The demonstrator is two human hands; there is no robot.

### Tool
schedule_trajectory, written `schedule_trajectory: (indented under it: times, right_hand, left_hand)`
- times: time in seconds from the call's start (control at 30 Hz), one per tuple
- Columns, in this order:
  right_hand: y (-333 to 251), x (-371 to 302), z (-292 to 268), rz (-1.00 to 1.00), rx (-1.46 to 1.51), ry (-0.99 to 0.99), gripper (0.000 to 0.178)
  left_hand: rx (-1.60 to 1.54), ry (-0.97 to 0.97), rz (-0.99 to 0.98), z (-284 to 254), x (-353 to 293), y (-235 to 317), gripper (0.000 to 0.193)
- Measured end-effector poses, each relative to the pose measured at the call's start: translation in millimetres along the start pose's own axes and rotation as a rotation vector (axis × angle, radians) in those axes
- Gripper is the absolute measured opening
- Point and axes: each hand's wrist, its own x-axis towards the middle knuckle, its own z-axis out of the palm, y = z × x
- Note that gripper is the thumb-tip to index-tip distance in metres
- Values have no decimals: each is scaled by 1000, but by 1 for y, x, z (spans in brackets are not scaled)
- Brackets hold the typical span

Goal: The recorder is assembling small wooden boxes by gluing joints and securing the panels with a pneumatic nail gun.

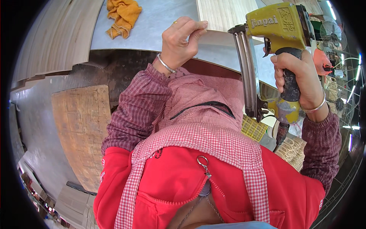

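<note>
Yellow nailer [276,28] in right grip [303,78] (black handle [291,82])

Right hand [301,74] grips nail gun [276,28].
Left hand [179,42] curled near pale board [225,14]; orange cloth [122,17] on worktop [152,35].

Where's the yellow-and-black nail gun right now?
The yellow-and-black nail gun is at the upper right of the head view, gripped in the person's right hand, well right of the left hand and the crumpled orange cloth.
</note>
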Motion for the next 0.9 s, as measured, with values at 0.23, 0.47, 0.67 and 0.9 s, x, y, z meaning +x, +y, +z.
schedule_trajectory:
  times: [0.23, 0.47, 0.67, 0.9]
  right_hand:
    - [-5, 1, 0, 16, -60, -16, 21]
    - [-11, 2, 0, 64, -133, -32, 21]
    - [-4, 2, -1, 73, -86, -22, 20]
    - [-4, 2, 1, 56, -60, -16, 18]
  left_hand:
    - [17, 10, 1, 1, 0, 1, 18]
    - [-113, 90, -108, 5, -3, 6, 17]
    - [-162, 146, -197, 8, -19, 2, 14]
    - [-24, 167, -77, 16, -16, -5, 8]
